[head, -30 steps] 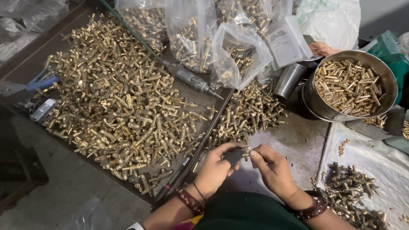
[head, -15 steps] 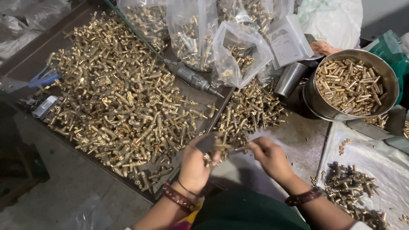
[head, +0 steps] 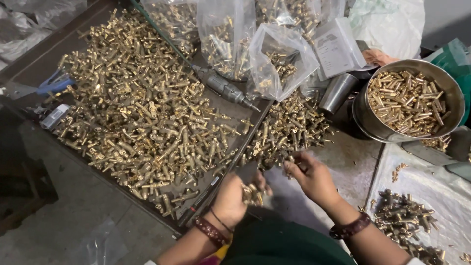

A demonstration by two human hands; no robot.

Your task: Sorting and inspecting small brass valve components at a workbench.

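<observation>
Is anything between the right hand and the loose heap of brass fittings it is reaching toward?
Nothing visible does. The right hand has its fingertips at the near edge of the small heap of brass fittings, with only bare floor around. The left hand, holding a few brass pieces, sits off to the side.

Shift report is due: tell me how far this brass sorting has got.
Done: the round steel bowl holds straight brass pins.

In hand: the left hand cups a few small brass fittings; the right hand picks at the loose brass pile.

Left: the dark flat tray remains heaped with brass fittings, and clear plastic bags hold more.
</observation>
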